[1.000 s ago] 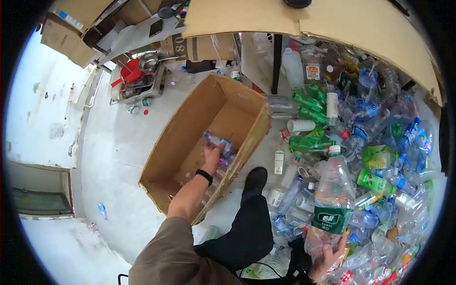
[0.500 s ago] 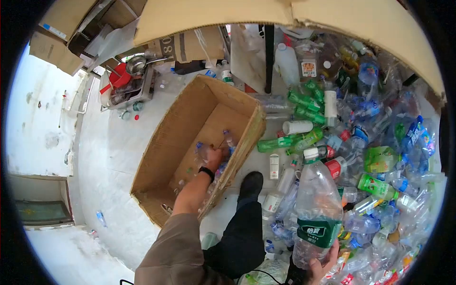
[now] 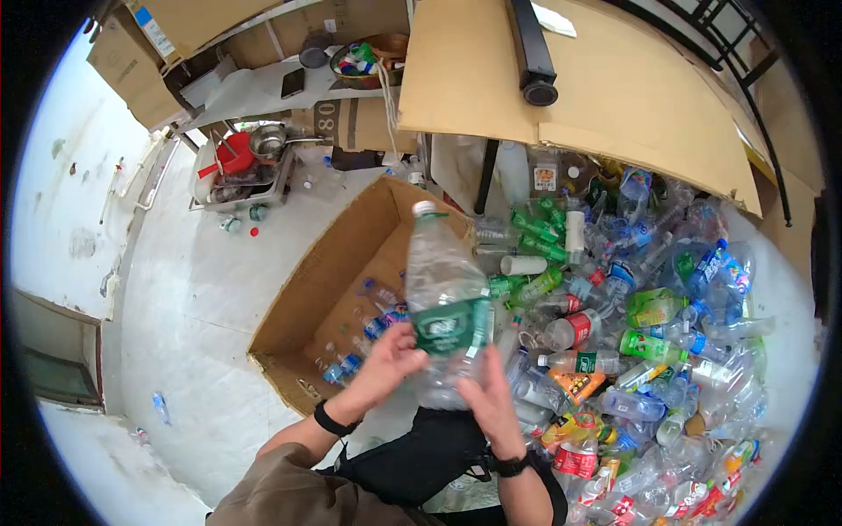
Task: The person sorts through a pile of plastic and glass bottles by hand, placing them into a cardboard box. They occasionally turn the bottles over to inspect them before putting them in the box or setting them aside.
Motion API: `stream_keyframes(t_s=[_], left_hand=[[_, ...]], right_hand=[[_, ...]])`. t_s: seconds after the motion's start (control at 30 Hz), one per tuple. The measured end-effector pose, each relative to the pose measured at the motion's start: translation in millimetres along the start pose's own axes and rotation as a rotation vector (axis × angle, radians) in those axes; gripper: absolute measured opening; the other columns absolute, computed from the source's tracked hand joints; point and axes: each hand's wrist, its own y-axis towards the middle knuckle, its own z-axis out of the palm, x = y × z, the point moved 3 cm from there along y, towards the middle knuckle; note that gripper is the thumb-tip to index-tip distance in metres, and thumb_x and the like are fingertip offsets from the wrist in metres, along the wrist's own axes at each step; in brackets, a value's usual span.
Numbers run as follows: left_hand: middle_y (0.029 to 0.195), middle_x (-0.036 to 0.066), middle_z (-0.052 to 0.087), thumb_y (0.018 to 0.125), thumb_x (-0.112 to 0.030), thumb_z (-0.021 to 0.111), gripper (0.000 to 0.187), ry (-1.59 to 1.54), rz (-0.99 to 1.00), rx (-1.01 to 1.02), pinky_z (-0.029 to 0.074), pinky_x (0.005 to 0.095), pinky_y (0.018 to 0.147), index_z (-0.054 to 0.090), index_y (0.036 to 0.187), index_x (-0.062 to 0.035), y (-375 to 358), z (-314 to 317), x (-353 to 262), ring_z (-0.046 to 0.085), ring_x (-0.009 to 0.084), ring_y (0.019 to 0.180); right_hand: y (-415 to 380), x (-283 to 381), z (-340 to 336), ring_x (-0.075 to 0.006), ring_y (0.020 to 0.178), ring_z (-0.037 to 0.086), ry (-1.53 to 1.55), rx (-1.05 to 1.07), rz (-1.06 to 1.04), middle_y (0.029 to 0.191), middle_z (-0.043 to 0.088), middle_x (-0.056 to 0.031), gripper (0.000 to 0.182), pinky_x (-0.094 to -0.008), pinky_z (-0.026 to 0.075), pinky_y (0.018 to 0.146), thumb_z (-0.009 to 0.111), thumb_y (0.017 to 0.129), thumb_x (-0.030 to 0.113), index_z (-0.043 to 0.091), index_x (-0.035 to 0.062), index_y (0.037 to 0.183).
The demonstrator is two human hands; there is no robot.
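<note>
A large clear plastic bottle (image 3: pixel 452 368) with a green label and a white cap stood between the person's 2 hands, in front of the body. Its long axis ran away from the lap, with the base nearest the person and the cap at the far end, leaning slightly left in the view. The right hand (image 3: pixel 493 399) was on the lower right side near the base, its thumb across the front and its other fingers closed around the side, partly hidden. The left hand (image 3: pixel 392 359) was at the label's lower left edge, thumb and forefinger slightly parted; whether those fingers pinched the label or only rested against it could not be told. The label thus lay just right of the left fingers, nearer to them than to the right ones.

Behind and left of the bottle, the open cardboard box (image 3: pixel 329 267) slanted across the floor (image 3: pixel 193 316); the bottle covered part of its right wall in the view. Inside lay several small clear bottles (image 3: pixel 383 300), some with blue labels. At upper left, a metal tray (image 3: pixel 277 187) held a red pan (image 3: pixel 232 154) and a steel saucepan (image 3: pixel 267 140). On the right spread a heap of mixed bottles (image 3: pixel 649 346), green ones (image 3: pixel 537 223) among them.
</note>
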Motion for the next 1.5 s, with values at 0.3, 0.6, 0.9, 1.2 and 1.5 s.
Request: stream_keyframes(t_s=[0.3,0.6,0.9,1.2,1.5], left_hand=[[0.093,0.006,0.059,0.091,-0.003,0.053,0.022,-0.199,-0.184,-0.502,0.052,0.0341,0.068,0.056,0.113,-0.0021,89,-147,63,0.061,0.0206,0.082],[0.092,0.016,0.067,0.085,-0.006,0.053,0.029,0.665,-0.154,-0.783,0.051,0.0391,0.07,0.065,0.111,-0.0027,225,-278,180,0.065,0.0281,0.082],[0.133,0.023,0.055,0.078,-0.012,0.063,0.062,1.206,-0.083,-0.86,0.042,0.0434,0.104,0.048,0.138,-0.0057,237,-276,139,0.052,0.0386,0.123],[0.142,0.024,0.046,0.075,-0.003,0.062,0.069,0.96,0.465,-0.47,0.03,0.0439,0.114,0.042,0.142,-0.0012,140,-107,71,0.04,0.0367,0.136],[0.129,0.024,0.056,0.076,-0.014,0.068,0.062,1.131,0.31,0.14,0.039,0.0439,0.108,0.05,0.133,0.0015,211,91,104,0.05,0.0393,0.125]], right_hand=[[-25,-24,-29,-0.0322,0.126,0.052,0.055,0.057,0.132,0.141,0.049,-0.0205,0.071,-0.0407,0.043,0.103,0.063,0.092,0.015,0.026,-0.0023,0.15],[-47,-41,-91,-0.0438,0.111,0.058,-0.806,0.149,0.105,0.121,0.06,-0.0276,0.061,-0.0437,0.048,0.095,0.071,0.083,0.013,0.046,-0.0035,0.135],[-57,-61,-90,-0.0384,0.1,0.062,-1.059,0.417,0.157,0.116,0.062,-0.0219,0.056,-0.0448,0.05,0.087,0.071,0.082,0.021,0.051,0.0,0.13],[-99,-39,-110,-0.0355,0.098,0.063,-1.21,0.177,0.106,0.111,0.063,-0.0189,0.048,-0.0436,0.05,0.086,0.068,0.084,0.021,0.054,-0.0001,0.124],[-132,-73,-94,-0.0306,0.087,0.066,-1.268,0.264,0.031,0.102,0.066,-0.0162,0.043,-0.042,0.051,0.079,0.064,0.079,0.016,0.057,0.0016,0.118]])
